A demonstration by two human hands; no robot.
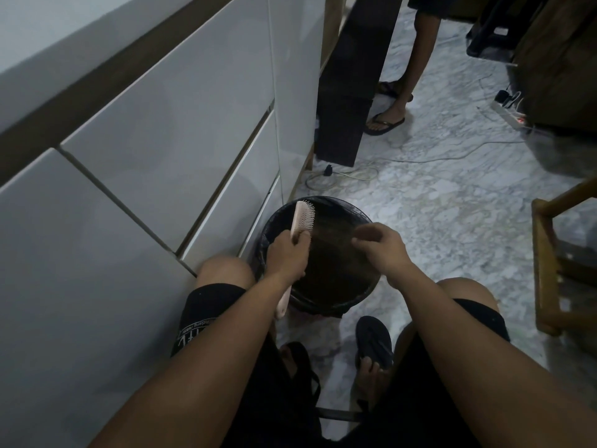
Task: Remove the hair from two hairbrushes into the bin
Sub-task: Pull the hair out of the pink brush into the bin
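While the person crouches over the bin [323,202], knees at either side, the left hand [287,257] at 9 o'clock of the opening is wrapped closed round a pink hairbrush [302,218], bristles facing 3 o'clock. The right hand [381,247] at 3 o'clock has fingertips pinched together; whether hair is between them cannot be told, it is blurred. Step judged: pulling hair off the first brush above the bin. Next move calls for dropping any strands in, then pinching at the bristles again. Second brush not seen. Beyond, at 12 o'clock, another person's sandalled feet [386,121] on the marble floor [436,195].
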